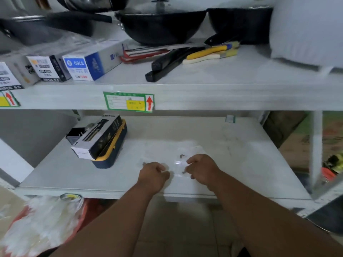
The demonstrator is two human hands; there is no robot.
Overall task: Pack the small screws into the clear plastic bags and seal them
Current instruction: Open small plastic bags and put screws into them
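Both my hands are over the lower white shelf [241, 164]. Between them lies a clear plastic bag [178, 168], hard to make out against the white surface. My left hand [154, 172] has its fingers curled and pinches the bag's left edge. The fingers of my right hand [201, 168] are curled at the bag's right edge, pinching it. A small dark screw [181, 156] lies just beyond my right hand, a second small screw [183, 172] sits by my right fingertips, and a third small screw [143, 164] lies left of my left hand. More clear bags [193, 149] lie flat further back.
A black box [98, 138] rests on a yellow-and-navy case [111, 154] at the shelf's left. The upper shelf carries pen boxes [81, 67], a black wok [159, 26], knives and brushes [207, 52]. White plastic bags [40, 225] sit on the floor at lower left.
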